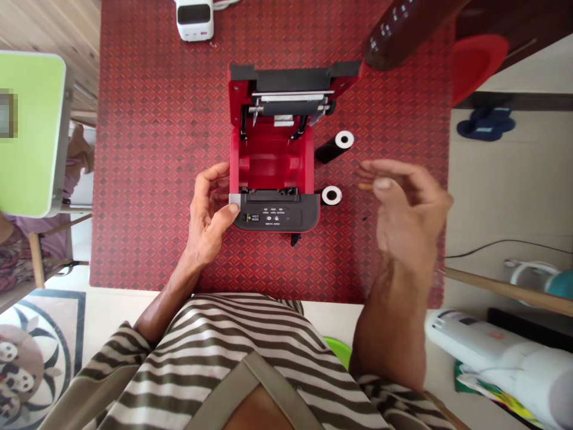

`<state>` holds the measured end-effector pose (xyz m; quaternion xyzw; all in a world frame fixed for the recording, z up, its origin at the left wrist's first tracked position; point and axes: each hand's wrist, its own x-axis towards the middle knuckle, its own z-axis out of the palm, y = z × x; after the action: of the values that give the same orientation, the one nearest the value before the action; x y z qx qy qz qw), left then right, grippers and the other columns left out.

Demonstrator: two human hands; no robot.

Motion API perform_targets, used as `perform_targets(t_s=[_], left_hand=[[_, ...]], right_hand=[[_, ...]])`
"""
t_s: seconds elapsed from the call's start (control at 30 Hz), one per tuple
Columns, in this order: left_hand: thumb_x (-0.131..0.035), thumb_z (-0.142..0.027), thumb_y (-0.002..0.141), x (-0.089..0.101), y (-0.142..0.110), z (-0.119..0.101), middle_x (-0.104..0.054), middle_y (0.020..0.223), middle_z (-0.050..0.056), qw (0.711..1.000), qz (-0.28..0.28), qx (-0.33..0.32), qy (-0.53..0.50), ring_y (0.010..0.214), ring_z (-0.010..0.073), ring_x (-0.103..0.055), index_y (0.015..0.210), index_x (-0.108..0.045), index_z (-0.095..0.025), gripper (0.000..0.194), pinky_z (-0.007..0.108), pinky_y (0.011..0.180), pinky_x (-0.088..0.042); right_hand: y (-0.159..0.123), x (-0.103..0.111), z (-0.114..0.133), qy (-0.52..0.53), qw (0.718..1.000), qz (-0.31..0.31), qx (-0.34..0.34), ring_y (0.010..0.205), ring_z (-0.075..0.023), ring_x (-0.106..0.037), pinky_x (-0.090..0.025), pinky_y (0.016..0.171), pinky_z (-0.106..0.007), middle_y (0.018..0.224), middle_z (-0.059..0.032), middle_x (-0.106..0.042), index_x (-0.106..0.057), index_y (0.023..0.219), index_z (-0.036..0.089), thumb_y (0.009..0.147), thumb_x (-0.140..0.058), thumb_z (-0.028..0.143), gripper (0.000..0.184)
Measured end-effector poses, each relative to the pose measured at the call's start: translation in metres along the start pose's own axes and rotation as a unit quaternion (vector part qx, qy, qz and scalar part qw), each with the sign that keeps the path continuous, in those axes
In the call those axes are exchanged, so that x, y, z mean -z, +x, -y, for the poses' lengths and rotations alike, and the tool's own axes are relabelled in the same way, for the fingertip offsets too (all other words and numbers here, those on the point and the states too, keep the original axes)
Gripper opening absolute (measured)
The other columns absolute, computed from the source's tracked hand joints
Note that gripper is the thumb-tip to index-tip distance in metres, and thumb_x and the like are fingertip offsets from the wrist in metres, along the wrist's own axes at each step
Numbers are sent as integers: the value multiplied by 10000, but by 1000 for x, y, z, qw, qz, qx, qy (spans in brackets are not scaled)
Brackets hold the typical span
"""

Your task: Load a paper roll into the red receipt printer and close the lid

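Printer [280, 221], lid [290, 79] up, against left fingers [209, 178]

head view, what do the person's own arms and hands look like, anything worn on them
Both the left hand and right hand are bare, with no gloves, rings or watch visible. The forearms are bare too. The left sleeve and right sleeve have dark olive and whitish stripes; the left also shows a plain greyish part.

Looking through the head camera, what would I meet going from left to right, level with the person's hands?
Green tabletop → left hand → open red printer → nearer paper roll → right hand.
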<state>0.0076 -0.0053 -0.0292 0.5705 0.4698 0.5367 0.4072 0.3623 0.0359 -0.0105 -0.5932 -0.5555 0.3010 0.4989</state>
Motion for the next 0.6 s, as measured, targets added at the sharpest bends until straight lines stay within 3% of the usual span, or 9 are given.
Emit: perform_targets(t_s=[0.07, 0.17, 0.33, 0.47, 0.53, 0.6], left_hand=[[-791, -834, 1160, -1, 0, 0, -855, 1538, 99, 1000, -8, 3, -3, 1386, 369, -850, 1743, -695, -420, 721, 559, 1098, -767], [-756, -844, 1184, -2, 0, -1, -857, 1520, 98, 1000, -8, 4, -7, 1359, 355, -855, 1745, -703, -413, 710, 541, 1078, -775], [-756, -836, 1202, -2, -1, -2, -860, 1501, 94, 1000, -7, -11, -9, 1324, 331, -862, 1759, -709, -395, 711, 503, 1061, -770], [-782, -859, 1172, 0, -2, -2, -854, 1562, 108, 1000, 3, 9, 1, 1399, 364, -855, 1777, -664, -395, 771, 553, 1128, -772], [-817, -837, 1163, 0, -3, -1, -844, 1605, 113, 1000, 8, 13, -1, 1453, 381, -846, 1784, -651, -411, 771, 573, 1154, -769], [-841, -806, 1169, 1, -4, 0, -833, 1645, 115, 1000, 13, 13, -7, 1499, 395, -838, 1791, -642, -426, 756, 589, 1170, -767]], right_hand=[[21, -9, -6, -35, 999, 14, 11, 1308, -440, -895, -695, 1188, -770, 1393, -132, -978, -907, 1333, 437, 1046, -915, 622, 341], [47, -31, -16, -74, 995, 69, 6, 1276, -382, -866, -704, 1119, -682, 1491, -137, -956, -842, 1463, 404, 1019, -904, 585, 484], [63, -53, -25, -87, 993, 78, 5, 1050, -334, -797, -677, 1033, -615, 1258, -131, -958, -861, 1275, 339, 989, -900, 598, 387], [61, -37, -6, -77, 995, 63, 20, 1119, -381, -836, -688, 1067, -654, 1254, -130, -956, -877, 1236, 369, 980, -903, 603, 348], [56, -19, 18, -51, 996, 30, 63, 1140, -426, -864, -693, 1050, -685, 1224, -136, -946, -904, 1246, 380, 942, -946, 604, 381], [46, 1, 53, -28, 991, 20, 128, 1045, -443, -871, -689, 933, -676, 1131, -127, -913, -930, 1296, 399, 920, -957, 664, 460]])
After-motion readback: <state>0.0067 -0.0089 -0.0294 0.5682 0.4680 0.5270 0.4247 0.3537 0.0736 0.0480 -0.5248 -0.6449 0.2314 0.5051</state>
